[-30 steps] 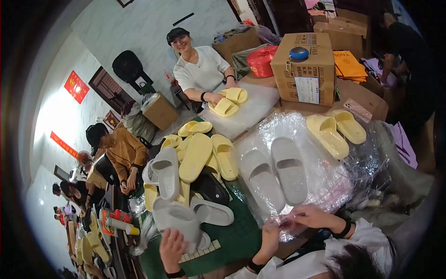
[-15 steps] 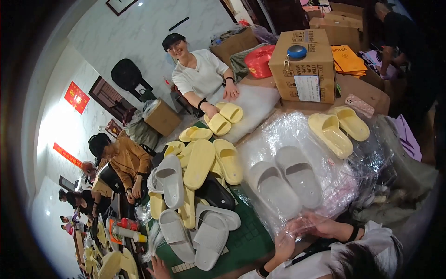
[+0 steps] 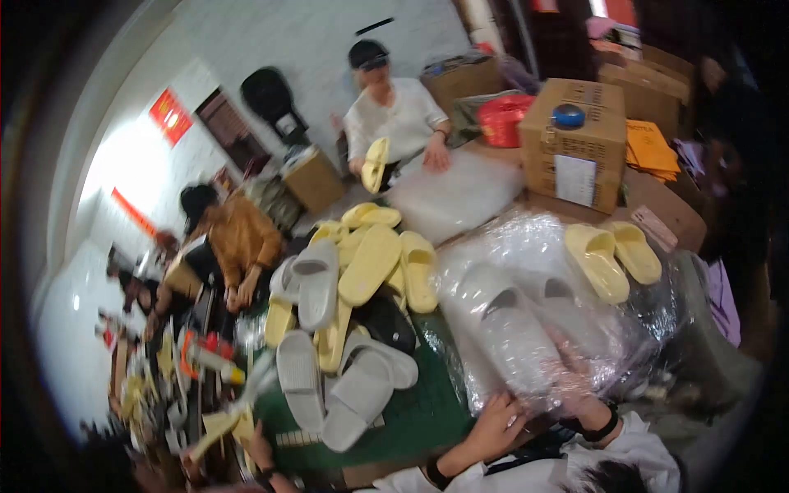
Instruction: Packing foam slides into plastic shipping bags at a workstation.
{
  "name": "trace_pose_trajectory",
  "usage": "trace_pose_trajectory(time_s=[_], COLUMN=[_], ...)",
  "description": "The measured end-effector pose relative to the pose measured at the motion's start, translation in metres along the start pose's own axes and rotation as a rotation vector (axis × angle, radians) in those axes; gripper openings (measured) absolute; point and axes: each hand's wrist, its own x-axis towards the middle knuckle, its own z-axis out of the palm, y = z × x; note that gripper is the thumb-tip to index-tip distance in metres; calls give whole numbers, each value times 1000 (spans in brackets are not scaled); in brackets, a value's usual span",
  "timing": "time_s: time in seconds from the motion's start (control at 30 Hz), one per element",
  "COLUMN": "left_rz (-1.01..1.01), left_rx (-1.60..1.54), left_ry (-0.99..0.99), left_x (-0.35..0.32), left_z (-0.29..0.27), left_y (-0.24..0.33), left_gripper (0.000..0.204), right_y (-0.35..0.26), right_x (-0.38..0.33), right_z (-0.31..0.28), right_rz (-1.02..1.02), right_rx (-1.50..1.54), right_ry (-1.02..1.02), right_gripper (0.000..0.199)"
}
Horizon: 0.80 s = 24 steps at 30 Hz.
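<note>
Head view: both hands low at the table's near edge. I see the left hand (image 3: 493, 427) flat on the near edge of a clear plastic bag (image 3: 526, 246), fingers spread on the film, not clenched. Right hand (image 3: 579, 386) sits just beside it, partly under the crinkled film; whether it pinches the plastic I cannot tell. A pair of grey slippers (image 3: 526, 329) lies inside the bag, toes toward me, at the table's near right part. Pair of yellow slippers (image 3: 612, 255) on the bag's far right. Mixed slipper pile (image 3: 353, 287) at table's left. Cardboard box (image 3: 575, 140) at far right corner. Across, a person in white (image 3: 394, 115) holds one yellow slipper.
</note>
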Motion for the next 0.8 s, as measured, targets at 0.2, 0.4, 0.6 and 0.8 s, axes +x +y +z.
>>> trace_pose_trajectory(time_s=[0.2,0.4,0.6,0.8], left_rz=[-65,-114,-233,-644], left_rx=[441,456,99,264], left_ry=[26,-106,175,1323], left_x=[4,8,18,-66], left_z=[17,6,-80,-191], left_y=[-24,-18,-22,-92], left_gripper=[43,42,35,57], right_y=[-73,-36,-6,-26], right_x=[7,10,18,-16], right_z=[-70,-130,-163,-115], right_rz=[-399,-621,96,-59], right_rx=[-377,-577,160,865], right_ry=[208,455,523,654], right_gripper=[48,45,46,50])
